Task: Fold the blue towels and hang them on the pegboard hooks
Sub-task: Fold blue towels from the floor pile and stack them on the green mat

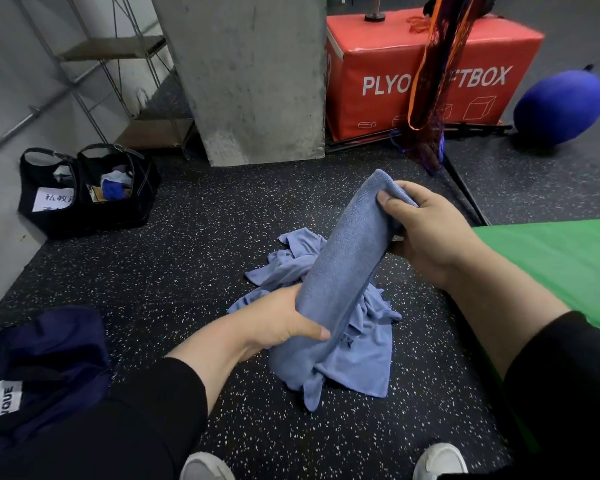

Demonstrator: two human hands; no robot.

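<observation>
A blue towel [347, 268] is stretched between my hands as a long folded strip above the floor. My right hand [426, 233] grips its upper end, thumb over the fold. My left hand [278, 323] grips its lower part, and the loose end hangs below to the floor. Under it lies a crumpled pile of blue towels [291, 261] on the speckled black floor. No pegboard or hooks are in view.
A concrete pillar [250, 77] stands ahead, a red plyo box [378, 64] right of it with orange-black netting [437, 74] hanging in front. Black bags [84, 192] sit at left, a navy bag [45, 368] near left, a green mat [561, 268] at right, a blue ball [561, 105] beyond.
</observation>
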